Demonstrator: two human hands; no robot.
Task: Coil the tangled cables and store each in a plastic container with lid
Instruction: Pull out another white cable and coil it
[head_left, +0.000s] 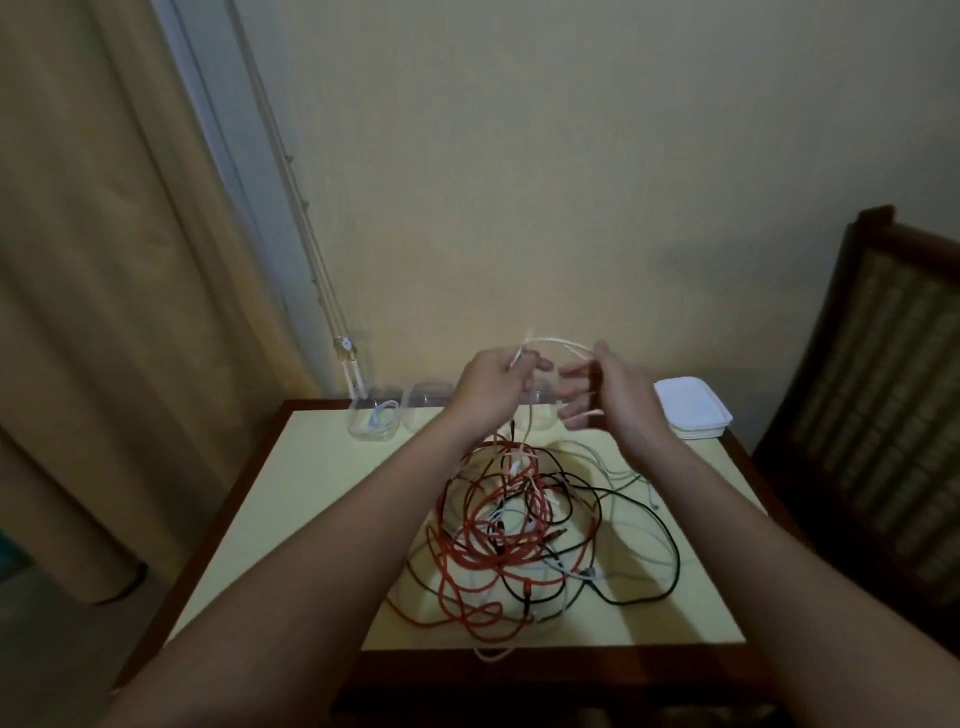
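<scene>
While my left hand (492, 385) pinches a thin white cable (558, 340) | my right hand (617, 397), spread open, carries its loop.

Table (322, 493), pale yellow top w/ dark wood edge. Below both the left hand (493, 384) & right hand (618, 395): tangle of red, black, white cables (519, 530). Left of the left hand, far edge: two clear containers (375, 418), poss. a third behind the hands. Right of the right hand: stack of white lids (693, 410).
</scene>
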